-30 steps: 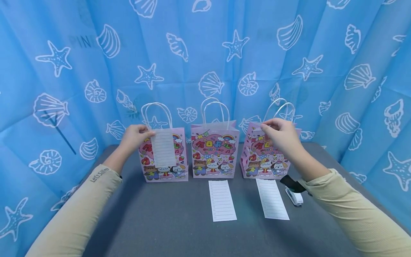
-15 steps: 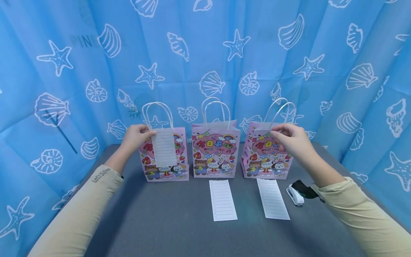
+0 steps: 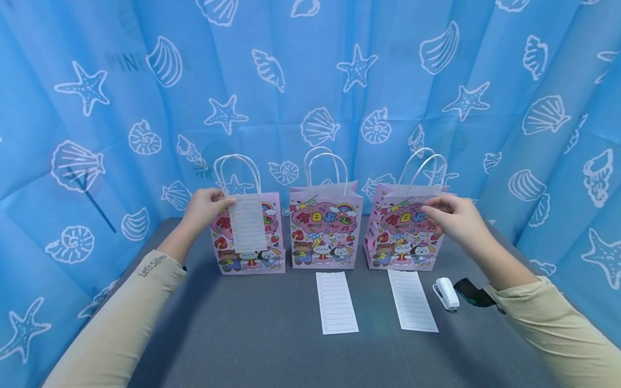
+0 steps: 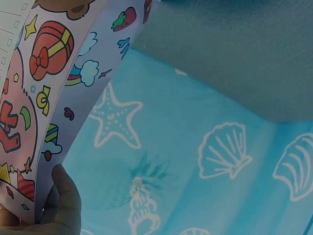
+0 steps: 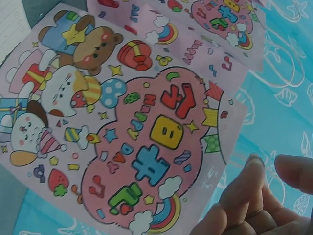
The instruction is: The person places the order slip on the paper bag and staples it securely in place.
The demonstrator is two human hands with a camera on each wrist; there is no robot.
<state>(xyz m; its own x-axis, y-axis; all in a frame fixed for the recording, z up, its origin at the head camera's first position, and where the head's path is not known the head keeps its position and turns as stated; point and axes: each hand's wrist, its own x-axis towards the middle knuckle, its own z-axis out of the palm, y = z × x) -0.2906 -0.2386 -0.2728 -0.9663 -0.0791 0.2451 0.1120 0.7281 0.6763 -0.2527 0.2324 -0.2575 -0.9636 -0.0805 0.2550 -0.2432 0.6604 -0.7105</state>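
My left hand (image 3: 207, 209) pinches a lined checklist slip (image 3: 248, 223) against the top front of the left pink gift bag (image 3: 224, 258). In the left wrist view the fingers (image 4: 67, 205) wrap the bag's (image 4: 46, 122) top corner. The middle gift bag (image 3: 326, 231) and the right gift bag (image 3: 402, 237) stand upright beside it, white handles up. My right hand (image 3: 458, 215) hovers at the upper right edge of the right bag. It holds nothing; in the right wrist view a gap shows between thumb and index finger, next to the bag's printed front (image 5: 142, 137).
A checklist slip (image 3: 337, 303) lies before the middle bag and another slip (image 3: 413, 300) before the right bag. A white stapler (image 3: 446, 294) lies right of them on the grey tabletop (image 3: 242, 334). Behind the bags hangs a blue seashell curtain (image 3: 310, 70).
My right hand has moved rightward and slightly down, from over the right bag's top to its right edge. The left hand keeps its hold on the slip and bag.
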